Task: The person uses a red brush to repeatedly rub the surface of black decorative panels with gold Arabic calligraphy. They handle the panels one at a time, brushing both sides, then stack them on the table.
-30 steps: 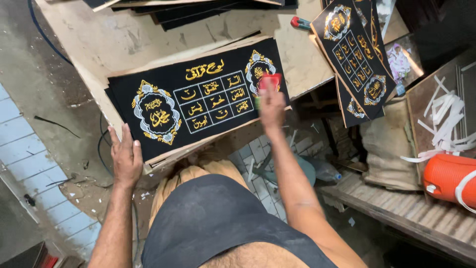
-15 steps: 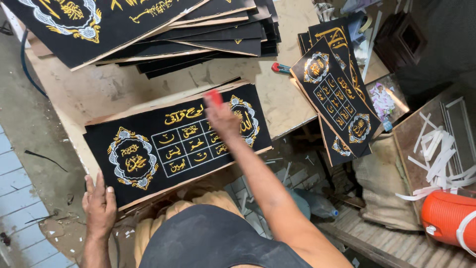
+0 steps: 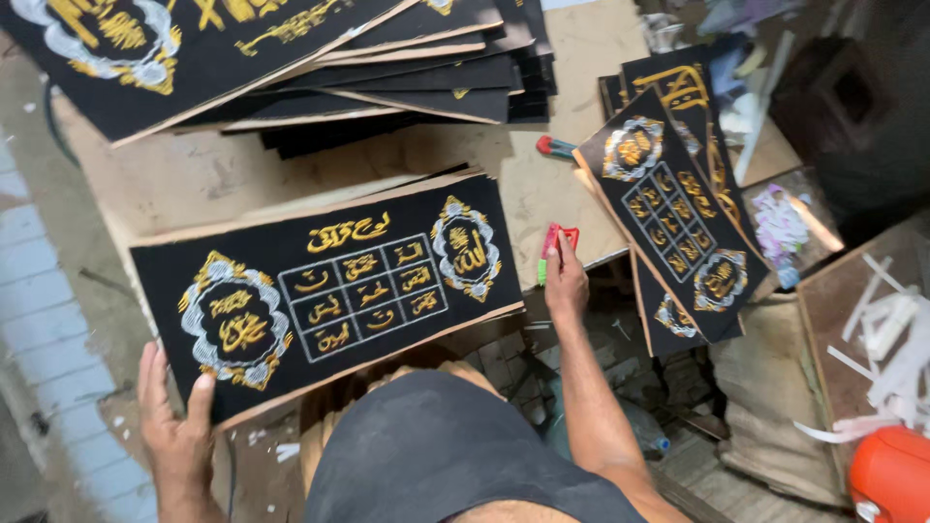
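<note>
A long black cloth-covered panel (image 3: 329, 291) with gold and silver embroidered ornaments lies across a wooden worktable (image 3: 542, 184). My left hand (image 3: 174, 421) grips the panel's lower left corner, thumb on its face. My right hand (image 3: 565, 276) is off the panel's right end at the table edge, closed on a small red tool (image 3: 559, 239) with a green end. A leaning stack of similar black panels (image 3: 673, 208) stands just right of that hand.
A tall pile of black embroidered panels (image 3: 291, 58) covers the table's far side. A red-and-green cutter (image 3: 554, 147) lies on the bare wood. An orange container (image 3: 891, 475) sits at lower right, with white strips (image 3: 891, 329) and a sack (image 3: 765, 407) nearby.
My right hand has come off the panel's upper right part and moved right to the table edge with the red tool. My left hand now grips the panel's corner.
</note>
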